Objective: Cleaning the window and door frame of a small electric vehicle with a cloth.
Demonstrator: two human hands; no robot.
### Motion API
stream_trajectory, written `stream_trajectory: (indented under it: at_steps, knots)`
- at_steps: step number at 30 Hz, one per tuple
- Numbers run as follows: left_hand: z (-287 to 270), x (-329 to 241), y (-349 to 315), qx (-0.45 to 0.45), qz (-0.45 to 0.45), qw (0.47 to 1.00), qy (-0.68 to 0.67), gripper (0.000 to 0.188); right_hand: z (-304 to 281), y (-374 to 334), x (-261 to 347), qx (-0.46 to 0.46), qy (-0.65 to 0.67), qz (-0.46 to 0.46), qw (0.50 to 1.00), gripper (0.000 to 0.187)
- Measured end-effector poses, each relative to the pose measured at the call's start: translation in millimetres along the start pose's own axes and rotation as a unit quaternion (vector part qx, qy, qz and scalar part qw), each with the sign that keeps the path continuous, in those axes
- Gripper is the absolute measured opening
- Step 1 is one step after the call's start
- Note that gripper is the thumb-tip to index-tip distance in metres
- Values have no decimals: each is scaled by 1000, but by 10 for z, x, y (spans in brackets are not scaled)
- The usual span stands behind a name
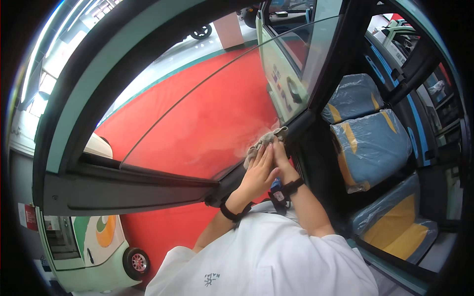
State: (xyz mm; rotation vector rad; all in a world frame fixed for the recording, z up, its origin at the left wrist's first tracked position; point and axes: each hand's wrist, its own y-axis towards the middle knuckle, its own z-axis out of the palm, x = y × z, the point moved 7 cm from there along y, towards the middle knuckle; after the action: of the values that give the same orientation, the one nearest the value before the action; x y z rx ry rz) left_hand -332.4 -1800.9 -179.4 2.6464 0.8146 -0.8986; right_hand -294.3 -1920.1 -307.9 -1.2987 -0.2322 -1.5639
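Observation:
A crumpled grey cloth lies against the lower corner of a half-lowered car window pane, beside the black door frame. My left hand rests on the cloth, fingers stretched out and thumb apart. Close by on its right, my right hand has its fingers bent onto the cloth; the left hand partly hides them. Whitish haze shows on the glass around the cloth. Dark bands circle both wrists, and a small blue device sits by the right wrist.
The black door sill and green window frame curve round on the left. Plastic-covered blue and yellow seats stand to the right. Beyond the glass are red flooring, another pale green vehicle and an open door panel.

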Motion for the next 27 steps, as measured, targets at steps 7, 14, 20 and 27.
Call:
stream_trajectory:
  at_steps: [7,14,20,27]
  knots:
    - [-171,36,-340,-68,29,997,-39,71,42,8,-230,-18,151,48,987,48]
    - [-530,210,-1054,-237,1,969,-68,95,835,-956,204,72,209,92,971,52]
    - [-866,97,-1372,-348,99,914,-183,104,1167,-1674,359,209,196,93,954,47]
    - [-695,390,-1664,-353,80,854,-373,74,1088,-2094,222,221,108,113,963,52]
